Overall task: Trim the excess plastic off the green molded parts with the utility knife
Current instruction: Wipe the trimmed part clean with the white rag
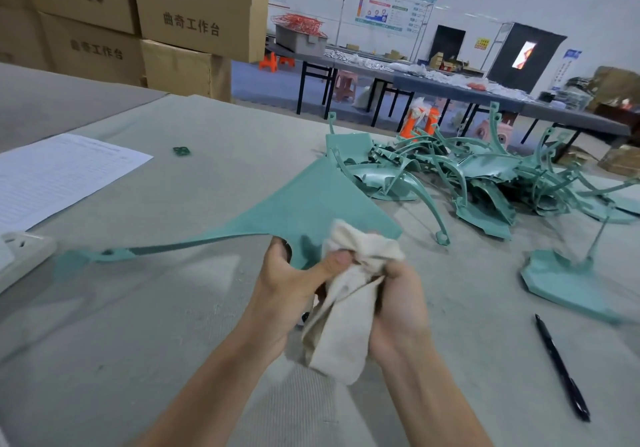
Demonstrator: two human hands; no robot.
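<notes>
Grey table (138, 308), left hand (287, 280) gripping green part (311, 200), right hand (398, 301) clutching cloth (343, 325)

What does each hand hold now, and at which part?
The left hand pinches the green molded part at its near edge. The right hand grips a beige cloth around its bunched upper part.

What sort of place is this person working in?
Probably a factory or workshop hall for finishing plastic parts: a heap of green molded parts lies on the cloth-covered worktable, stacked cardboard boxes stand behind it, and long tables loaded with more goods run across the background.
</notes>
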